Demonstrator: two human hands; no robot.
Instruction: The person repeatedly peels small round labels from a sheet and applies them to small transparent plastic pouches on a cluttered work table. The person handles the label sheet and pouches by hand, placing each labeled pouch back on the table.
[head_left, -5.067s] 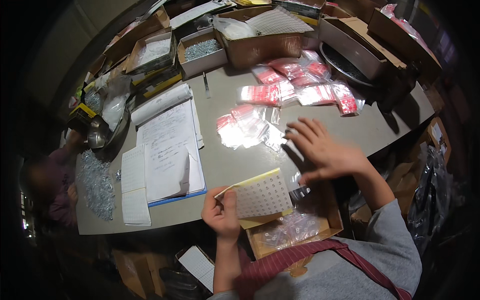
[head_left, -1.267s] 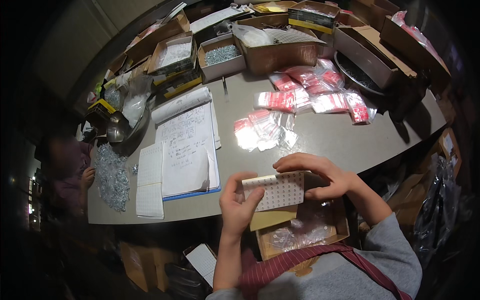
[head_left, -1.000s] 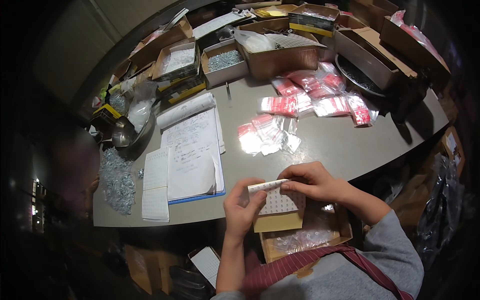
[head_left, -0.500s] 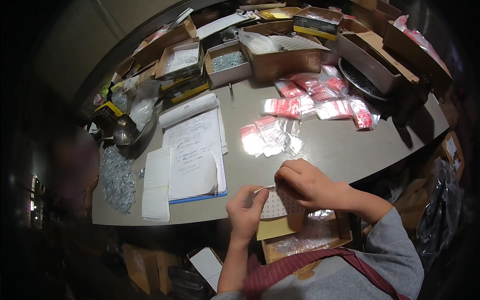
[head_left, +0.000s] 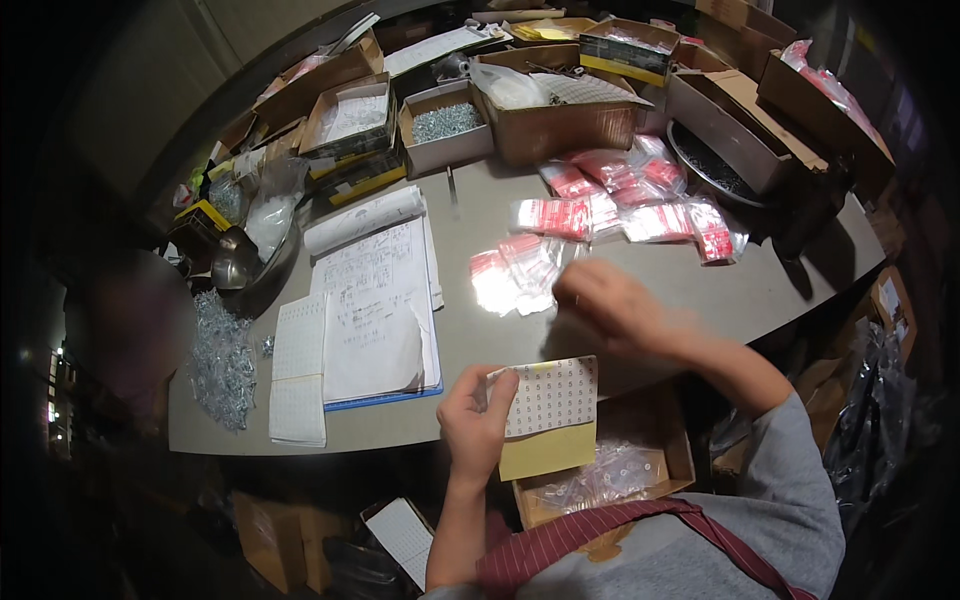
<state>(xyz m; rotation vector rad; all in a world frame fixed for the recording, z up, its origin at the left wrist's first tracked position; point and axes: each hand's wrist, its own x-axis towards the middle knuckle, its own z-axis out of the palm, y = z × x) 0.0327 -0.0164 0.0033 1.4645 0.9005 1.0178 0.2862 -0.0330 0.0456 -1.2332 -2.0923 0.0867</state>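
My left hand (head_left: 474, 418) grips a sheet of small printed stickers (head_left: 552, 396) by its left edge, thumb on the front. The sheet is white above with rows of small marks, and its lower part is bare yellow backing. A narrow yellow patch shows at its top edge. Blurred by motion, my right hand (head_left: 612, 303) is over the table beside a small pile of clear and red plastic zip bags (head_left: 515, 272). Its fingers are curled together; whatever they may pinch is hidden.
An open cardboard box (head_left: 680, 455) with clear bags sits below the sheet. On the left lie a clipboard with papers (head_left: 365, 320), another sticker pad (head_left: 297, 385) and a heap of small metal parts (head_left: 220, 360). More red bags (head_left: 625, 180) and boxes (head_left: 570, 130) stand farther back.
My right hand has left the sticker sheet and moved up and away to the bag pile. The sheet now shows its full face, still in my left hand. The view has shifted slightly.
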